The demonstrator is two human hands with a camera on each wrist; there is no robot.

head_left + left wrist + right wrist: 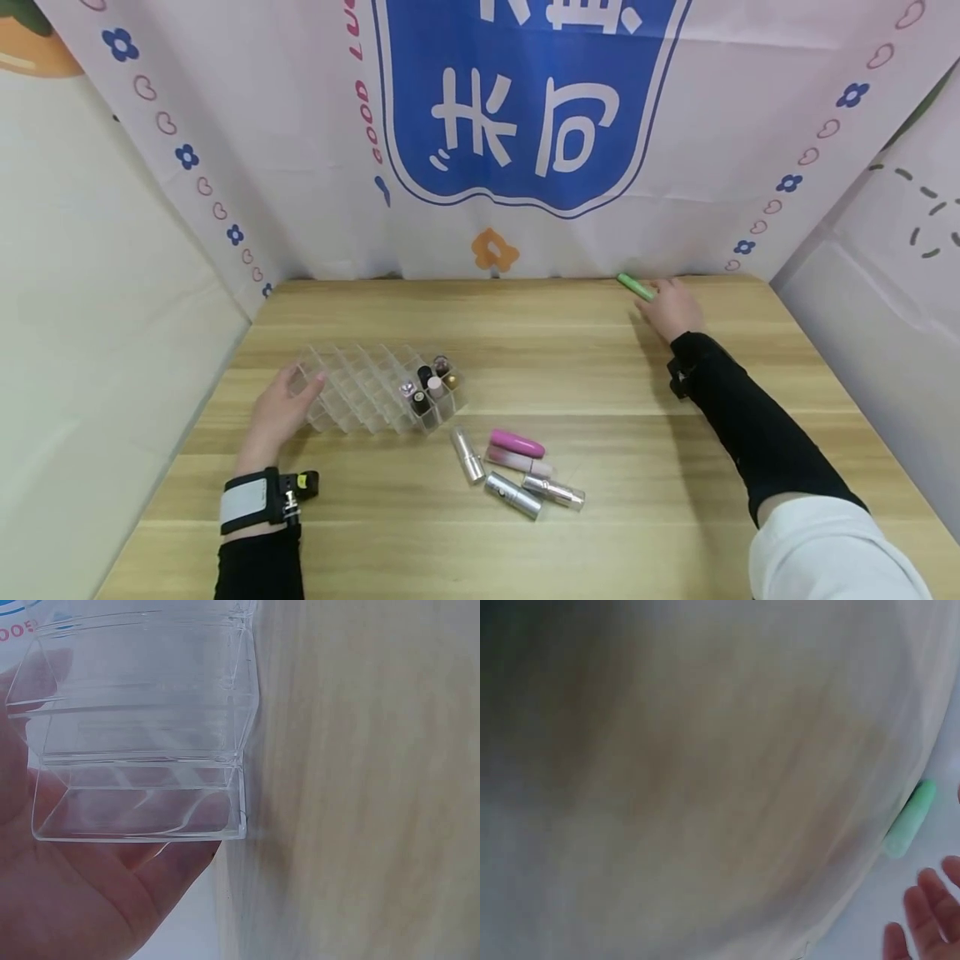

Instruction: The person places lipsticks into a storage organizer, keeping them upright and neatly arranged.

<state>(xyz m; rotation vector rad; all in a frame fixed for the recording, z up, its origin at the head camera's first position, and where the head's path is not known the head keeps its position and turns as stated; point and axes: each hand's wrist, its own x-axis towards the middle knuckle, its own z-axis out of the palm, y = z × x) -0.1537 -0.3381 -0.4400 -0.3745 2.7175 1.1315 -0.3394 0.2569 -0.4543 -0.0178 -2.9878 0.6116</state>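
At the left end of a clear lipstick organizer (360,392), my left hand (281,408) holds its end wall between thumb and fingers. The left wrist view shows the see-through cells of the organizer (142,727) close up, fingers (180,874) behind them. Several small tubes (420,403) with dark, pale and gold tops stand in its right-end cells. Far right, by the back edge, lies a green tube (636,287). My right hand (672,310) is beside its near end; in the right wrist view the fingers (930,900) are spread, apart from the green tube (911,819).
In front of the organizer several cosmetic tubes lie loose: silver ones (513,495), a bright pink one (517,443) and a pale pink one (517,461). A printed cloth (300,167) hangs along the back edge of the wooden table (645,500).
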